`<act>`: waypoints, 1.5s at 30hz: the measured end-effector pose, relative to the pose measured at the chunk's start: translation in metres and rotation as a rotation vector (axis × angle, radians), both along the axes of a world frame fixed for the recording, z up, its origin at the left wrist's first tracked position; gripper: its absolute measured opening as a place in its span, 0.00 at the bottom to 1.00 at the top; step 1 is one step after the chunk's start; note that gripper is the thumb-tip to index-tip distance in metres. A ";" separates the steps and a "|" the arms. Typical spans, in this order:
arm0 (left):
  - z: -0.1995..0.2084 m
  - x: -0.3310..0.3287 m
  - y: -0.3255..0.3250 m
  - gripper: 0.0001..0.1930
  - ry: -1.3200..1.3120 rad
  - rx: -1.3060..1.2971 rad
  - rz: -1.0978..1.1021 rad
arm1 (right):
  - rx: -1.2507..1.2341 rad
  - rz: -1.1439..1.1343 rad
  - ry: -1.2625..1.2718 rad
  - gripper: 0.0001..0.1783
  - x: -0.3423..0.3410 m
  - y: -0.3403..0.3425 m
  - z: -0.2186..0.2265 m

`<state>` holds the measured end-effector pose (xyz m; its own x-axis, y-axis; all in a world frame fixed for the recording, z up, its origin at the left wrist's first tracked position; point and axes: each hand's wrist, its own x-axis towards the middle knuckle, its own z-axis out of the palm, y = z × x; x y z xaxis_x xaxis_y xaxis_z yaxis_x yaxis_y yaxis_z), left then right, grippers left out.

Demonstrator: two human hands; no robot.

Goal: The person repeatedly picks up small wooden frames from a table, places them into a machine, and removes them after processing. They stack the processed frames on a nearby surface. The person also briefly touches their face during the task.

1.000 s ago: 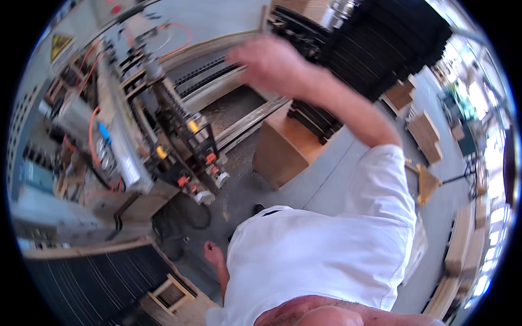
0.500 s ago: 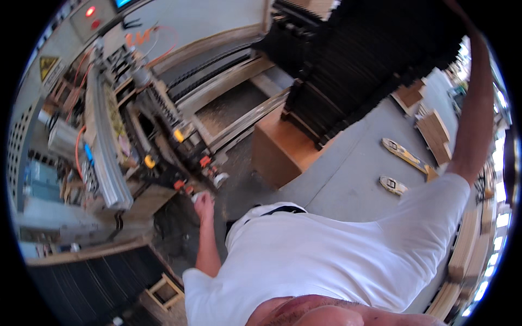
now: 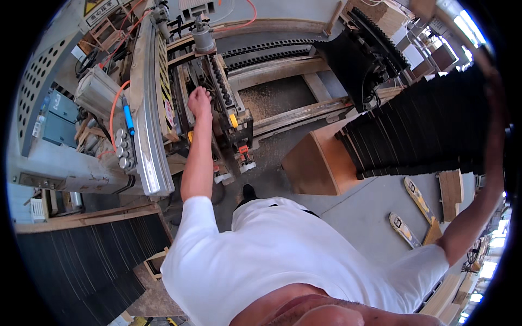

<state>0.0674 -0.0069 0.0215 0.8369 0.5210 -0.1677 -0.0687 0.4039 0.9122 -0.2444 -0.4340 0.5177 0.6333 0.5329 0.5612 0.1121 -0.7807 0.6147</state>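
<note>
My left hand (image 3: 199,102) is closed, its fingers curled in, above the narrow twin rails of a woodworking machine (image 3: 224,89). Whatever it may hold is hidden. Along the rails sit a yellow part (image 3: 234,120) and red clamps with white ends (image 3: 244,156). My right arm reaches up along the right side. My right hand (image 3: 485,61) is at the top of a tall stack of black-faced boards (image 3: 418,125), which rises from a brown wooden box (image 3: 318,163). That hand is dark and near the picture's rim, so its fingers cannot be made out.
On my left lies another row of black boards (image 3: 92,266). A long metal beam (image 3: 152,141) with a blue air fitting (image 3: 128,117) runs beside the machine. Yellow pallet-truck forks (image 3: 418,198) lie on the floor at the right, near stacked wood strips (image 3: 450,190). Sawdust covers the floor between the frame bars.
My left hand has moved forward from the clamp ends to over the rails. My view has turned, and the tall stack now appears farther right. My right arm stays raised beside it.
</note>
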 end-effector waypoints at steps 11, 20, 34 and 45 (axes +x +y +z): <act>0.003 0.189 0.051 0.46 0.363 -0.222 0.184 | 0.476 0.121 0.459 0.15 0.052 0.120 -0.179; -0.016 0.222 0.103 0.38 0.128 -0.374 0.299 | 0.711 0.324 0.523 0.14 0.128 0.120 -0.232; -0.017 -0.078 -0.007 0.17 -0.264 -0.525 -0.176 | 0.702 0.785 0.788 0.07 0.307 0.259 -0.396; -0.022 -0.095 -0.005 0.16 -0.230 -0.581 -0.002 | 0.478 0.805 0.900 0.12 0.318 0.302 -0.421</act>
